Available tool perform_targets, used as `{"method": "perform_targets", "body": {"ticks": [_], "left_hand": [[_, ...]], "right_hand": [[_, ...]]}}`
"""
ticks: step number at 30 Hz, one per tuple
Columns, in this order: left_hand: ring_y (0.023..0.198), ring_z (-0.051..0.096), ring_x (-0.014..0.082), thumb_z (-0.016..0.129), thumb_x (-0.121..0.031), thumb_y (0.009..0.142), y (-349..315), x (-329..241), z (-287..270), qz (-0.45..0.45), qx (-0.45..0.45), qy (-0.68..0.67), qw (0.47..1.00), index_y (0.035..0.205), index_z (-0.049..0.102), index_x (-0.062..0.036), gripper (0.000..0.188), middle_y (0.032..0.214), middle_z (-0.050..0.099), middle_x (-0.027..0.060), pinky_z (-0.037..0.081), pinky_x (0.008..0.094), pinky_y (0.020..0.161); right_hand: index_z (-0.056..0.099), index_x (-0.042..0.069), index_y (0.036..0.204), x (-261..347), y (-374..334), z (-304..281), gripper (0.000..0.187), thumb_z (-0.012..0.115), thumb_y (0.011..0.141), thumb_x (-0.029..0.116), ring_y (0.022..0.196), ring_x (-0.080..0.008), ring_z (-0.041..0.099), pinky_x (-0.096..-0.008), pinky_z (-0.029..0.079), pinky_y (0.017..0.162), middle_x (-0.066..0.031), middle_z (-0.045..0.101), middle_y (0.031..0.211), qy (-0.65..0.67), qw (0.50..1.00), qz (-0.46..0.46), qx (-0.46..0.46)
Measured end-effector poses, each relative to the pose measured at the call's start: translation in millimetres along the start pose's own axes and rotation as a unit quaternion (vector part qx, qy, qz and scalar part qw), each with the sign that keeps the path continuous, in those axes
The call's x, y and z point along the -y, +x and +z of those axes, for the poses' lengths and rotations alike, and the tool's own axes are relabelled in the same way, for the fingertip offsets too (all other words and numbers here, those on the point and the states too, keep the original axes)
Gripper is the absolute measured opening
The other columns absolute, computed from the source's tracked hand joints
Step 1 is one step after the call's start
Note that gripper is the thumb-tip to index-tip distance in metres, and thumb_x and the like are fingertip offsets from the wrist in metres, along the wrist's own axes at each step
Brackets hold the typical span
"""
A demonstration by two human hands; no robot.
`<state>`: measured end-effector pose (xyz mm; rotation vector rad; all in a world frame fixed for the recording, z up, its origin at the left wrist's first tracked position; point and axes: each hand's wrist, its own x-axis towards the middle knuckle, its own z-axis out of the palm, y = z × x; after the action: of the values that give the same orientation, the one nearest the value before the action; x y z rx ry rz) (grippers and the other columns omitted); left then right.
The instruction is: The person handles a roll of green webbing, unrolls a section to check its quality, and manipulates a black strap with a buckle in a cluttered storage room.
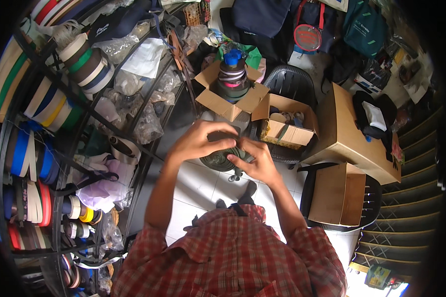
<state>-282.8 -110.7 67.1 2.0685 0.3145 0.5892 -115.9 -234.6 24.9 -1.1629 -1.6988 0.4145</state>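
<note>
In front of my body I hold a coiled roll of dark green webbing, its spiral face turned up toward me. My left hand is curled over the roll's far left side, the thumb and fingers bent around its top edge. At its right side my right hand grips the roll, thumb lying near the coiled face and fingers close to the left fingertips. A small dark piece hangs below the roll near my right thumb; I cannot make out what it is. The underside of the roll is hidden.
A black rack with strap rolls and plastic bags stands at left. Ahead are an open carton of stacked rolls and another carton on a black chair. At right, a carton sits on another chair beside a large cardboard box.
</note>
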Motion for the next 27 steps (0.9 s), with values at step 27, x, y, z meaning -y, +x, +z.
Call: {"method": "perform_targets", "body": {"ticks": [27], "left_hand": [[0.08, 0.056, 0.012, 0.06, -0.021, 0.093, -6, 28, 55, -0.128, -0.438, -0.223, 0.861, 0.092, 0.065, 0.0038, 0.025, 0.085, 0.065, 0.0062, 0.044, 0.0267, 0.075]], "right_hand": [[0.053, -0.005, 0.073, -3, -1, 28, 0.039, 0.081, 0.073, 0.022, 0.055, -0.0284, 0.047, -0.036, 0.043, 0.056, -0.0139, 0.051, 0.067, -0.128, 0.972, 0.018, -0.194]]}}
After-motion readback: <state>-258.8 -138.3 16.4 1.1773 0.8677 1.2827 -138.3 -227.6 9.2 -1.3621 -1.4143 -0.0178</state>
